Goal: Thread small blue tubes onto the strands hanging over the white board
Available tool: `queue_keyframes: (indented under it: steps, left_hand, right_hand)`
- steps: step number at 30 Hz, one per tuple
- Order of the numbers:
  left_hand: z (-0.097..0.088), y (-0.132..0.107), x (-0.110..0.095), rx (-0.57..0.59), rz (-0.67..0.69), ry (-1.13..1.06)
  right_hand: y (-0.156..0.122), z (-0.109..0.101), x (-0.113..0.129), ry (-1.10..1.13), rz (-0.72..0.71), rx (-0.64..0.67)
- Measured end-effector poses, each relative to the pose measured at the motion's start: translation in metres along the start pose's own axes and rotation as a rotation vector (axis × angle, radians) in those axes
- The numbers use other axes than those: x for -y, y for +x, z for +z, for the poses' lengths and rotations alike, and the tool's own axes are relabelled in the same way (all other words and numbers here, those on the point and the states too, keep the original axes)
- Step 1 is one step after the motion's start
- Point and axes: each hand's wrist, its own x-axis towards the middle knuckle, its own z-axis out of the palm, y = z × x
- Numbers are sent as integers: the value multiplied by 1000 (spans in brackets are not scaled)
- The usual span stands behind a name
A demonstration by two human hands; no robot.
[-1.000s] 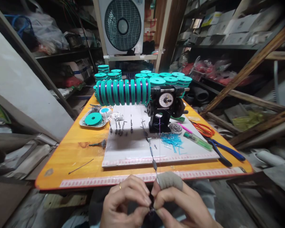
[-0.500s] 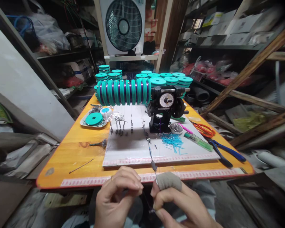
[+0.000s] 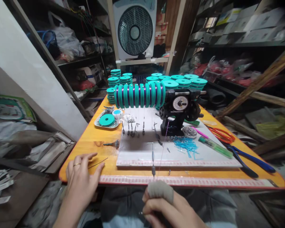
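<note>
A: left hand (image 3: 82,177) flat on the counter (image 3: 85,148) edge, fingers spread, fingertips just short of a thin wire needle (image 3: 98,163); needle at its 1 o'clock, long axis running 8 to 2.
B: right hand (image 3: 165,210)?
A: below the counter edge, grey sleeve on one finger, pinched shut on the purple thread (image 3: 163,150); thread runs off to 12, toward the winder (image 3: 179,109); left hand nearer the needle.
</note>
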Motion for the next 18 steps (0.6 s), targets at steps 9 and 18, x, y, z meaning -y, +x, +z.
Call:
queue_keyframes:
  steps: [9,18]
  left_hand:
    - [-2,6,2,180,6,11]
    - [4,-74,-114,179,-313,-923]
  right_hand:
    - [-10,-10,-6,25,38,-102]
    - [-25,3,-9,148,370,-326]
